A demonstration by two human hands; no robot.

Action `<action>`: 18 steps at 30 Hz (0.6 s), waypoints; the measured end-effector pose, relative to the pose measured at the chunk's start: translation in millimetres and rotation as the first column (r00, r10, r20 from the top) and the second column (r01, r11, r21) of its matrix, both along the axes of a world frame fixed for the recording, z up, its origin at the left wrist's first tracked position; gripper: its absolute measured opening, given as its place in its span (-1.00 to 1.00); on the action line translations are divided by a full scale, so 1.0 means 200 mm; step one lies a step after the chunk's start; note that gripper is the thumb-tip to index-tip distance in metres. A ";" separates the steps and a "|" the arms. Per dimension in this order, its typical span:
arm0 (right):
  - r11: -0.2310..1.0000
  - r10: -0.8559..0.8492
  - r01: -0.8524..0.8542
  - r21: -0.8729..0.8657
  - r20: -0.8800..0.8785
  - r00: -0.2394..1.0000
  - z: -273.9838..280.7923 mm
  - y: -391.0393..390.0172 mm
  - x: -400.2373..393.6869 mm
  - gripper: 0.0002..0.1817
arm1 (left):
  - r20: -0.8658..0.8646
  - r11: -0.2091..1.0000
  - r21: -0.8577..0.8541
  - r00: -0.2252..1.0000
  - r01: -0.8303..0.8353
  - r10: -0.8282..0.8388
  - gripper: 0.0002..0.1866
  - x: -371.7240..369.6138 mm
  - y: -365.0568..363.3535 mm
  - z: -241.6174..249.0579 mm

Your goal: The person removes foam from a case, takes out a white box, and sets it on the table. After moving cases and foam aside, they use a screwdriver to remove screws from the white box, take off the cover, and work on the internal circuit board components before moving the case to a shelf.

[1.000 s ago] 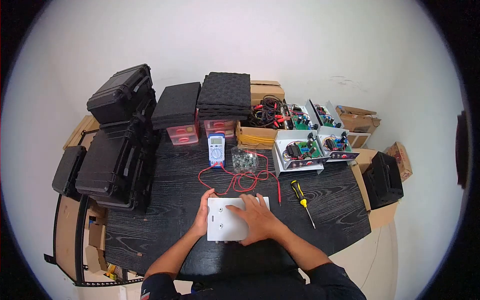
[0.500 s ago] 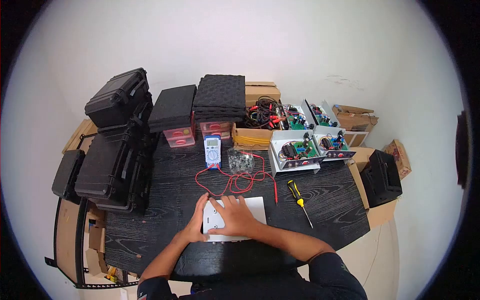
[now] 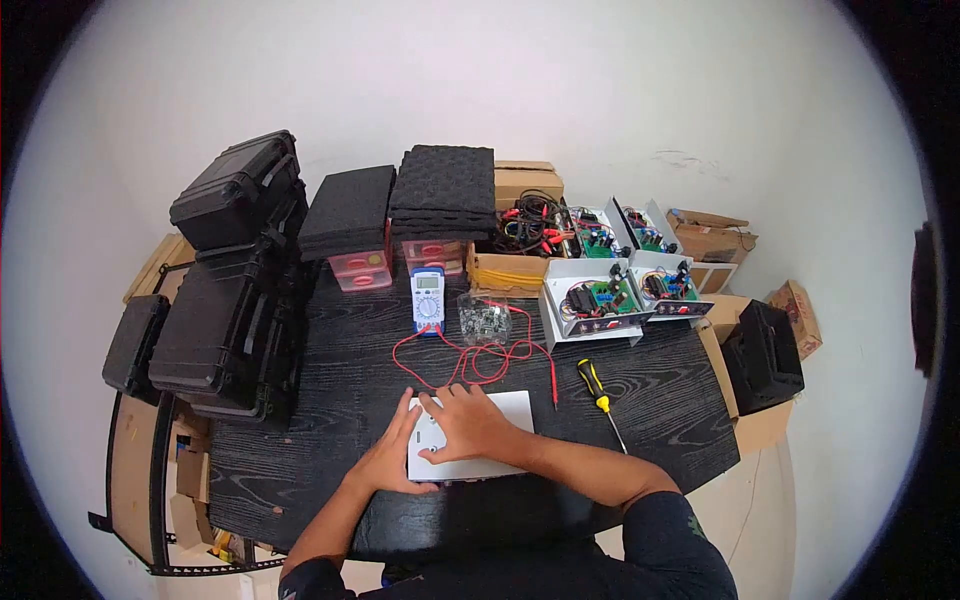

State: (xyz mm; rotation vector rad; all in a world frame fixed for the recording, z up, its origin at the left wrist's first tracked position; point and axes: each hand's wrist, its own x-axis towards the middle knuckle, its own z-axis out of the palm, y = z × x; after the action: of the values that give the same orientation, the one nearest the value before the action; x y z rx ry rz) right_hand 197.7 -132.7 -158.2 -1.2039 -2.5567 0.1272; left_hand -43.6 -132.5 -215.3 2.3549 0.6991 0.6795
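Left hand (image 3: 388, 458) clasps white case (image 3: 512, 412) by its side; right hand (image 3: 468, 425) rests spread on top. Risk: uneven push could skid case into red leads (image 3: 488, 349) beyond both hands.

The multimeter (image 3: 428, 302) lies behind the enclosure (image 3: 511, 412) (screwdriver (image 3: 594, 386) to the right), the cases (image 3: 205, 320) far left.

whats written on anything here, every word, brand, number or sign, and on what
No text can be read for certain.
Multimeter: dial markings too small to read; no reading legible on its display.
Front panels of the open units: markings too small.
Carton at far right: print blurred.
White case: no lettering seen.
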 end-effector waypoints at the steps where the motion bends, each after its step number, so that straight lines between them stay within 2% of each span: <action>1: 1.000 -0.005 0.005 -0.016 0.001 1.000 0.01 0.00 0.00 0.05 | 0.006 1.000 -0.003 1.000 -0.001 0.001 0.66 0.00 0.00 -0.01; 7: 0.989 -0.020 0.017 -0.146 -0.017 1.000 0.08 0.05 0.00 -0.01 | 0.046 1.000 0.009 0.999 0.002 -0.002 0.74 -0.01 0.00 -0.04; 10: 0.971 -0.015 0.014 -0.241 -0.003 1.000 0.10 0.10 0.00 -0.02 | 0.036 0.997 -0.074 0.999 -0.016 0.019 0.78 -0.01 0.00 -0.02; 13: 0.955 -0.005 0.007 -0.298 0.006 1.000 0.11 0.11 0.01 0.00 | 0.066 1.000 -0.012 0.998 0.007 -0.006 0.81 -0.01 0.01 -0.02; 16: 0.954 -0.002 0.010 -0.300 0.028 1.000 0.17 0.08 0.01 -0.01 | 0.076 0.999 0.019 0.996 0.043 -0.044 0.77 -0.02 0.02 0.00; 17: 0.955 -0.004 0.014 -0.296 0.037 0.999 0.19 0.06 0.02 -0.02 | 0.121 0.998 -0.014 0.991 0.056 -0.054 0.69 -0.03 0.03 0.00; 18: 0.969 0.013 -0.020 -0.246 -0.033 0.999 0.17 0.05 0.05 -0.07 | 0.165 0.996 -0.046 0.984 0.072 -0.063 0.61 -0.05 0.04 0.00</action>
State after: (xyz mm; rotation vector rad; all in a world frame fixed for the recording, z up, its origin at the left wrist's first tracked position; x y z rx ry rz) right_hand 206.8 -122.6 -125.1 -1.2544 -2.5816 0.4767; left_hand -52.7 -124.1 -216.0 2.2348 0.5561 0.8038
